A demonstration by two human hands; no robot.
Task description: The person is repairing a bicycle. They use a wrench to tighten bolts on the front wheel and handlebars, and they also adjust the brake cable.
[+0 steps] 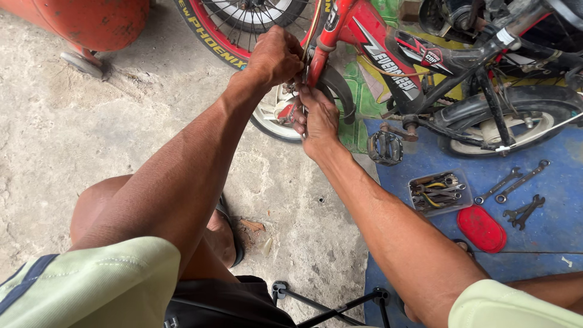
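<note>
The person's left hand [276,58] is closed around the upper part of the red bicycle fork [317,64], just above the front wheel [273,118] of a small red bicycle [376,42]. The right hand [319,121] sits directly below it, fingers curled and pinched on a small fitting beside the wheel hub; whether it holds a tool cannot be determined. The two hands are almost touching.

The bicycle stands partly on a blue mat [546,231], with its front wheel over bare concrete floor [91,133]. A black pedal [384,147] hangs just above the mat's near left edge. Near the mat's centre lies a clear plastic tray of small tools [438,193]. A red oval lid [481,229] lies just beside the tray. Two ring spanners [512,181] lie to the right of the tray, and a pair of open-end spanners [525,211] lies just below those.
</note>
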